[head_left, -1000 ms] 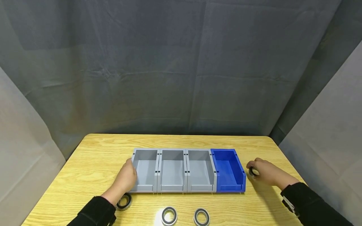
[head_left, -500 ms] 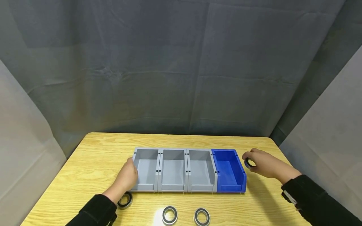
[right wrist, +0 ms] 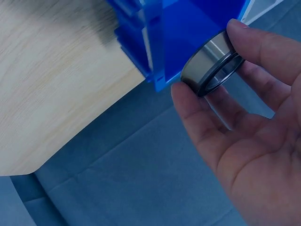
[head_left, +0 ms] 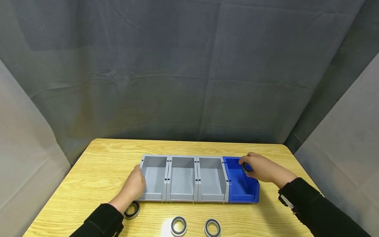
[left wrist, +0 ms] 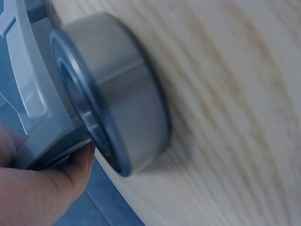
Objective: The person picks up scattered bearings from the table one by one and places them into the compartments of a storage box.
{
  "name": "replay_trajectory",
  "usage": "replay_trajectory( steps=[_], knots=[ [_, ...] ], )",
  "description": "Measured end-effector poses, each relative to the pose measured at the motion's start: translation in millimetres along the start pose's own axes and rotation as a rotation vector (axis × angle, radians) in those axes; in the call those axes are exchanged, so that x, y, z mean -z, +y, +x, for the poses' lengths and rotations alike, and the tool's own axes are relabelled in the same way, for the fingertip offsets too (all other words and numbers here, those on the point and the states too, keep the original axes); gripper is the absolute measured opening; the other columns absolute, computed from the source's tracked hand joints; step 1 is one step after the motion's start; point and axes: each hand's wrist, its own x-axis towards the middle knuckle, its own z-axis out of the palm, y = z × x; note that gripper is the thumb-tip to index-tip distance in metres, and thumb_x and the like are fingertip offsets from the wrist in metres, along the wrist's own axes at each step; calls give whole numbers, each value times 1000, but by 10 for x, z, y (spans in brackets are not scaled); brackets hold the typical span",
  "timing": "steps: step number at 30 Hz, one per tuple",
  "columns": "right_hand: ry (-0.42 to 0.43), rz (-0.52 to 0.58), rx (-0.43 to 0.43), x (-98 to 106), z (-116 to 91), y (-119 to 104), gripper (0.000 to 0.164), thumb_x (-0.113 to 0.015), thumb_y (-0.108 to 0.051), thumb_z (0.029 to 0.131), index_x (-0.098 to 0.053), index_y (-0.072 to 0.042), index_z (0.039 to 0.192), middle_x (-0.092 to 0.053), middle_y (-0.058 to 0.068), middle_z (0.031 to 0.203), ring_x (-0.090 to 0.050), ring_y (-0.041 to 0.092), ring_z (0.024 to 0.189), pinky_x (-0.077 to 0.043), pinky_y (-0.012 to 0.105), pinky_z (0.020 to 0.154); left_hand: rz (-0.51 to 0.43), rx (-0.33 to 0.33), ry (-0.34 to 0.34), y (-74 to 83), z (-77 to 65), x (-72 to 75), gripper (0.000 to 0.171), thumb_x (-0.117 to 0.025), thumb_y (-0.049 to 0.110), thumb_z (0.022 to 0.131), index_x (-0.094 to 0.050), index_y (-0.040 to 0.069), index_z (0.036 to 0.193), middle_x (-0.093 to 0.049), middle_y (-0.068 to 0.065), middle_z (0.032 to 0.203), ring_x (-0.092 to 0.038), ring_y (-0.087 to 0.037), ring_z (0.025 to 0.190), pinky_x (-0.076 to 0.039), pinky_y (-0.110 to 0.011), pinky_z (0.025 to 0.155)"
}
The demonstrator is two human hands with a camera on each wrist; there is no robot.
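Observation:
My right hand pinches a ball bearing between thumb and fingertips, over the blue bin at the right end of a joined row. In the right wrist view, the bearing is tilted near the bin's edge. My left hand grips the outer side wall of the leftmost grey bin; the left wrist view shows the thumb against its edge. Another bearing lies flat on the table close to that hand, its near side partly behind the wrist in the head view.
Two more bearings, one left and one right, lie in front of the row. Two further grey bins sit between the end bins. The wooden table backs onto a grey curtain, with pale panels at both sides.
The right hand has lifted the bearing from the table right of the row and carried it leftward over the blue bin. The left hand keeps its grip on the grey bin.

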Motion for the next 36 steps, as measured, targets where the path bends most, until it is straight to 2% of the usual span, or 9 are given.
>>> replay_trajectory(
  steps=[5,10,18,24,31,36],
  knots=[
    [-6,2,18,-59,87,-44,35,-79,-6,85,-67,-2,119,-63,13,109,-62,26,96,-57,46,88,-1,-3,5,-4,-2,-3,44,-34,-3,101,-26,-26,138,-49,-45,127,-50,-53,123,-44,-59,103],
    [-28,9,0,-180,168,-72,35,-79,-8,85,-68,-4,118,-64,11,109,-62,24,96,-56,47,91,0,-2,-1,-2,-16,0,45,-32,-3,101,-24,-26,139,-48,-45,129,-50,-53,124,-45,-58,102],
    [-36,23,14,-388,263,-74,33,-79,-8,86,-68,-4,117,-65,11,113,-62,28,105,-53,50,95,6,1,-1,-15,-58,7,45,-32,-3,102,-24,-27,139,-46,-45,131,-48,-53,125,-45,-59,102],
    [-23,69,-28,-553,309,-118,36,-81,-7,83,-69,-2,117,-66,13,111,-63,30,105,-53,53,95,7,-4,5,-11,-78,-6,46,-33,-3,102,-24,-28,138,-45,-46,131,-47,-54,126,-44,-59,103],
    [-4,29,-32,-731,370,-149,40,-82,-4,81,-67,3,118,-67,18,109,-64,37,106,-51,56,96,-7,5,15,-23,-102,-18,45,-34,-4,101,-25,-27,138,-46,-46,129,-48,-54,124,-44,-60,102],
    [4,28,-52,-780,384,-115,40,-82,-4,81,-67,2,118,-68,18,109,-63,38,107,-49,57,98,-17,-2,19,-8,-103,-30,44,-35,-4,100,-26,-27,137,-47,-45,127,-50,-54,123,-45,-59,101]
  ],
)
